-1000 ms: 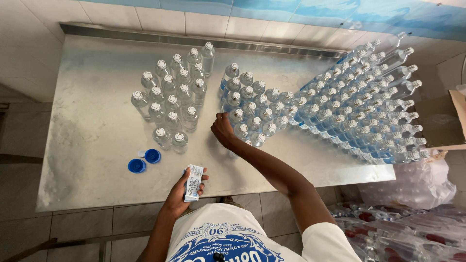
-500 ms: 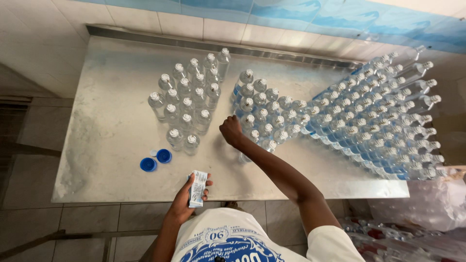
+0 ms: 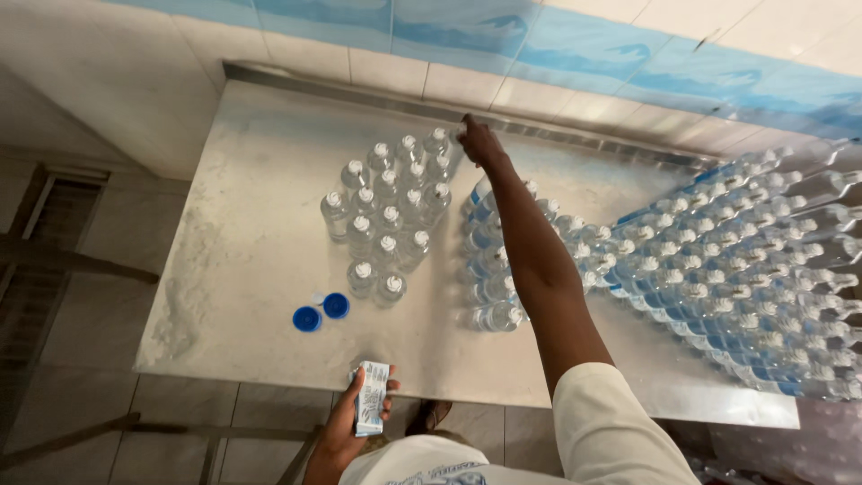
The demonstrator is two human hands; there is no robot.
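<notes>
My right hand [image 3: 479,141] reaches far across the metal table [image 3: 242,260] and closes around the top of a clear bottle at the back corner of the upright unlabelled bottle cluster [image 3: 386,216]. My arm passes over a second group of blue-labelled bottles [image 3: 494,269]. Near the table's front edge, my left hand [image 3: 346,429] holds a small stack of white and blue labels [image 3: 372,410].
A large wedge of blue-labelled bottles [image 3: 736,278] fills the table's right side. Two blue caps [image 3: 321,312] lie near the front left. A tiled wall with a blue band [image 3: 539,45] runs behind the table. Wrapped bottle packs lie on the floor at the lower right.
My right hand moved from the near middle of the bottle groups up to the far corner of the unlabelled cluster. The camera moved closer; my left hand kept hold of the labels.
</notes>
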